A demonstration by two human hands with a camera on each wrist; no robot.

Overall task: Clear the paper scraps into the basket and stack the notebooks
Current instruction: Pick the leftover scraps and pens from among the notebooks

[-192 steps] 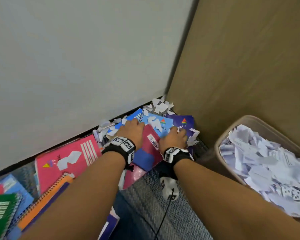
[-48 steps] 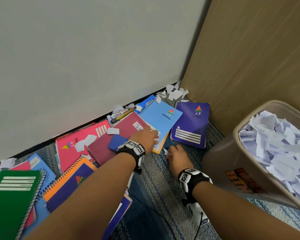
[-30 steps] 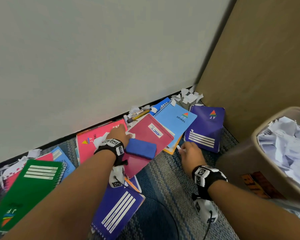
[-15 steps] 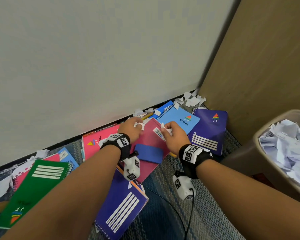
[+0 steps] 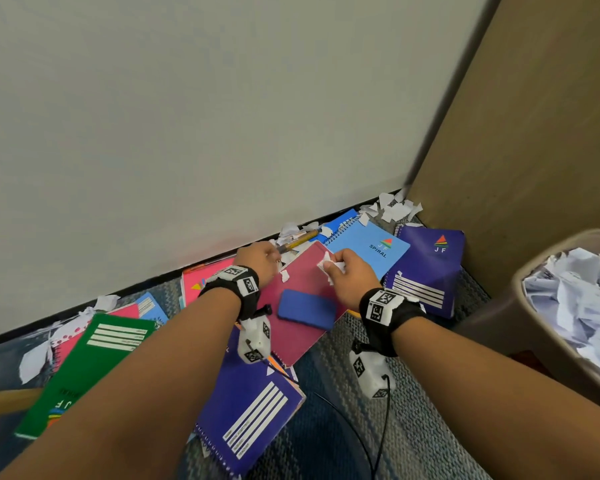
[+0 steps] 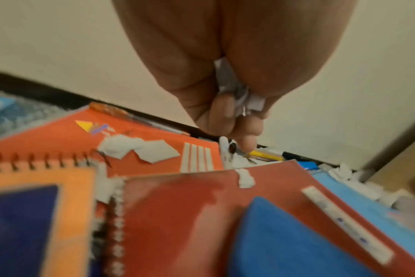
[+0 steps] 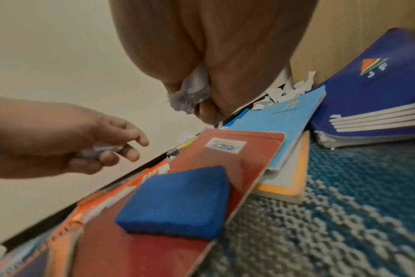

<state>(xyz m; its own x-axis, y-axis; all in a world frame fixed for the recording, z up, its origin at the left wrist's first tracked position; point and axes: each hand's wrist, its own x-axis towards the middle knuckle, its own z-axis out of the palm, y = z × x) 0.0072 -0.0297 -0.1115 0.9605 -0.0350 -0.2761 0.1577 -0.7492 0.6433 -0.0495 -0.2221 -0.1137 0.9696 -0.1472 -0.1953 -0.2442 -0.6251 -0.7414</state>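
Note:
Notebooks lie scattered on the carpet along the wall: a maroon notebook (image 5: 302, 306), a light blue spiral one (image 5: 371, 247), a purple one (image 5: 426, 268), a pink one (image 5: 201, 282), a green one (image 5: 87, 368) and a nearer purple one (image 5: 246, 424). My left hand (image 5: 260, 258) hovers over the maroon cover's far corner with white paper scraps (image 6: 235, 91) clutched in its curled fingers. My right hand (image 5: 343, 271) holds a wad of scraps (image 7: 192, 90) just above the same notebook. Loose scraps (image 5: 395, 209) pile in the corner; one scrap (image 5: 284, 275) lies on the maroon cover.
A blue sponge-like block (image 5: 305, 310) rests on the maroon notebook. A yellow pen (image 5: 298, 240) lies by the wall. The beige basket (image 5: 534, 306) full of paper stands at the right, beside a brown panel (image 5: 534, 133). More scraps (image 5: 35, 355) lie at the far left.
Both hands have edged slightly farther toward the wall over the maroon notebook, keeping the scraps they picked up. The view has shifted a little to the left.

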